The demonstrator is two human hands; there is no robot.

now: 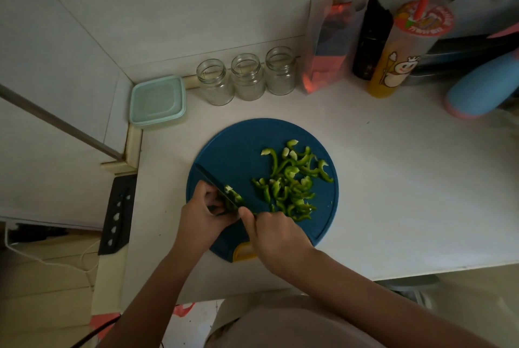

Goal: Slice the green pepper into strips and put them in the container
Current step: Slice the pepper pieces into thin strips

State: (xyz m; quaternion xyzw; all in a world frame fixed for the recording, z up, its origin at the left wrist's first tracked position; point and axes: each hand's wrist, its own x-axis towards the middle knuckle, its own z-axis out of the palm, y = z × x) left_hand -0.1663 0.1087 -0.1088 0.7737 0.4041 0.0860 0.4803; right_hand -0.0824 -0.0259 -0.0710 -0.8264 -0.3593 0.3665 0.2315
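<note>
A round blue cutting board [224, 142] lies on the white counter. A pile of green pepper strips [292, 179] covers its right half. My right hand [272, 232] grips the handle of a dark knife [209, 179], whose blade runs up and left across the board. My left hand [202, 213] curls its fingers round a small remaining pepper piece [234, 196], holding it against the blade's left side. A mint-green lidded container [157, 100] sits at the back left corner of the counter, apart from the board.
Three glass jars [247, 76] stand in a row behind the board. A red bag [325, 47], a dark bottle [370, 38], a printed drink cup [404, 47] and a blue object [483, 86] line the back right. The counter edge runs close below the board.
</note>
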